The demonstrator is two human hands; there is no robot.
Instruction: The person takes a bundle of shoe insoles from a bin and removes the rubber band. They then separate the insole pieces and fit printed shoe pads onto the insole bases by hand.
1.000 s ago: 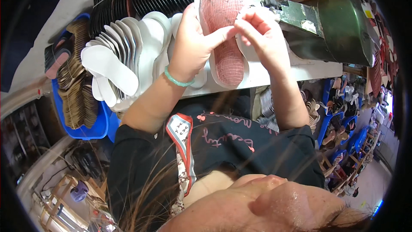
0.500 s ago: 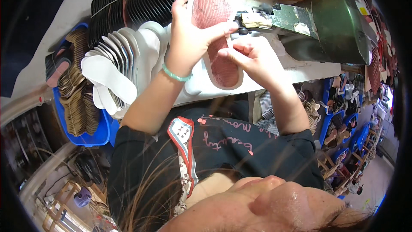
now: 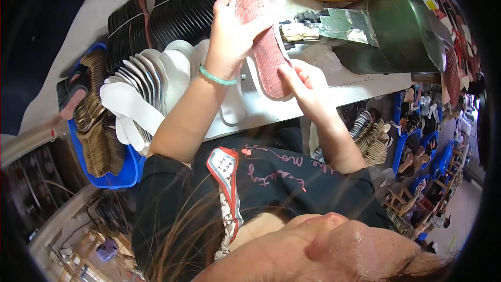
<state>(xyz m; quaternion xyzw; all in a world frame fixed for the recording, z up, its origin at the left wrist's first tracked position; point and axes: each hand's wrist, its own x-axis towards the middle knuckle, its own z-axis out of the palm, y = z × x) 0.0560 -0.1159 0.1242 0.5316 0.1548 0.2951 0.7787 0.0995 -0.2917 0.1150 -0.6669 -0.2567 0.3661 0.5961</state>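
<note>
Above the flat white surface [image 3: 362, 84], left fingers [image 3: 262, 23] grip the far half and right fingers [image 3: 288, 76] the near right edge of the pink-gridded, white-rimmed, foot-shaped insole [image 3: 267, 49] (light, even pressure likely works best).

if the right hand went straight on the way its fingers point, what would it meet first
Probably the pink, white-rimmed, sole-shaped piece; the right hand seems to touch its right edge, though depth is unclear.

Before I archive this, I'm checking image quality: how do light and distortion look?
Head view throughout: strong light nearly washes out the flat white tabletop beside the bare right hand; highlights gleam on the glossy dark-green rounded machine; fisheye distortion bends the outer surroundings, with corners black.
</note>
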